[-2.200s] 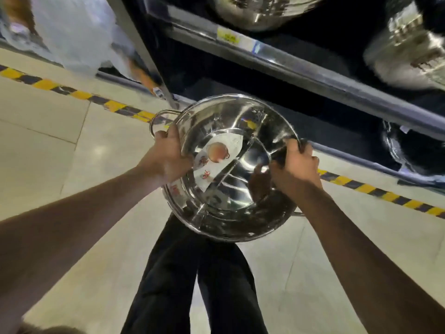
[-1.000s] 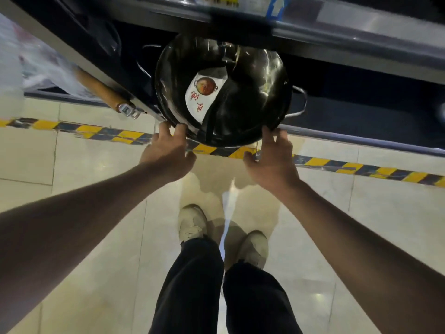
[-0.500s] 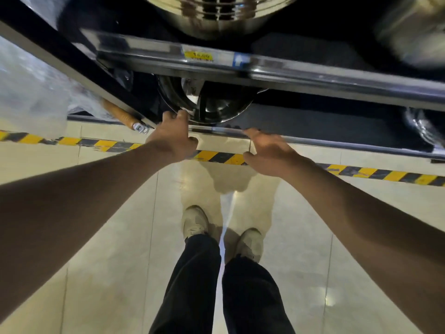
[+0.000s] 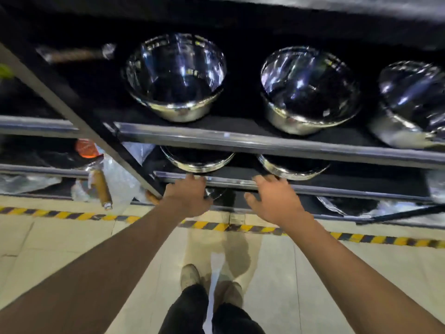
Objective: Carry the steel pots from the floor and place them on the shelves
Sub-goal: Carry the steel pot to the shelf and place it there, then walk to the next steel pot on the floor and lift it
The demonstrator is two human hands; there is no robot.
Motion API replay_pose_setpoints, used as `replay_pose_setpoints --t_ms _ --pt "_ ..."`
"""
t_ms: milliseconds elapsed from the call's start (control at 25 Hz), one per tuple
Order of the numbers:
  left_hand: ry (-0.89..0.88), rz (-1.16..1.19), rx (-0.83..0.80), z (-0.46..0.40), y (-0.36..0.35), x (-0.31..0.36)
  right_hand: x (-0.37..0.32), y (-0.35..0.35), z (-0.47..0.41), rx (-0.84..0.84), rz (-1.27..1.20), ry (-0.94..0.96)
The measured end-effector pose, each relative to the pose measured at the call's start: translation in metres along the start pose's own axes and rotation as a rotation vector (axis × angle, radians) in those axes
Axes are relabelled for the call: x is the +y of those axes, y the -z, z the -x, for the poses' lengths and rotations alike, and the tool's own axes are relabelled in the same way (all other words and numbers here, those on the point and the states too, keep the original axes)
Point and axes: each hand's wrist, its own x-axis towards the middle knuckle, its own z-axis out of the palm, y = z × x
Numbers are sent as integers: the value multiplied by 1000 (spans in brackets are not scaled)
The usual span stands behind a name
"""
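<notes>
three dark shelves [image 4: 265, 143], steel pots [image 4: 175, 75], tiled floor [image 4: 60, 239]

Bare forearms, no sleeves; black trousers [image 4: 212, 314]; pale, worn shoes [image 4: 190, 277].

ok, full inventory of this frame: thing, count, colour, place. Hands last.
steel pots, upper shelf: 3, shiny silver, in a row, rightmost cut by the frame edge
steel pots, middle shelf: 2, silver, only lower parts showing under the rail
pot on the lowest shelf: 1, silver, mostly hidden behind the left hand
shelf rails: grey metal, on a black rack
wooden handles: 2, brown, left bay, with clear plastic wrap
hazard tape: yellow-black, floor along the rack
shoes: 2, pale, beige tiles
left hand: at the lowest shelf edge
right hand: open, empty
</notes>
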Motion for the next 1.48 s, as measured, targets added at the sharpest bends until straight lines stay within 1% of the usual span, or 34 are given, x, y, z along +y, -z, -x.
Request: replay_pose_setpoints --t_ms 80,160,280,320,400,520,600,720,840,960,1120,1200,1280,1480 --pt "-37 -50 65 41 44 20 -6 51 34 90 -3 12" --pt "-64 -93 102 74 82 38 -10 91 66 138 5 -10" --pt "-79 -66 102 98 124 62 -8 128 97 142 4 -72" --pt "-114 -61 122 103 136 70 -5 138 105 146 10 -89" --pt "-193 -86 183 109 153 83 3 154 120 166 14 -137" --pt "-314 -256 267 113 170 97 15 174 136 205 26 -250" --pt "-391 -319 294 111 180 108 20 182 148 218 17 -320" --pt "-514 -323 309 103 202 135 28 192 170 266 -11 -437" --pt "-708 -342 347 95 211 171 36 192 203 313 -20 -603" --pt "-853 -375 329 100 207 216 42 184 247 338 -66 -759" --pt "-1069 -423 252 145 175 291 61 162 329 354 -108 -985" --pt "-1196 -483 228 178 151 333 71 149 376 405 -127 -1105" --pt "-1278 -506 195 208 128 370 81 138 418 417 -138 -1189" --pt "-1509 -566 155 322 47 485 123 102 562 456 -210 -1410"
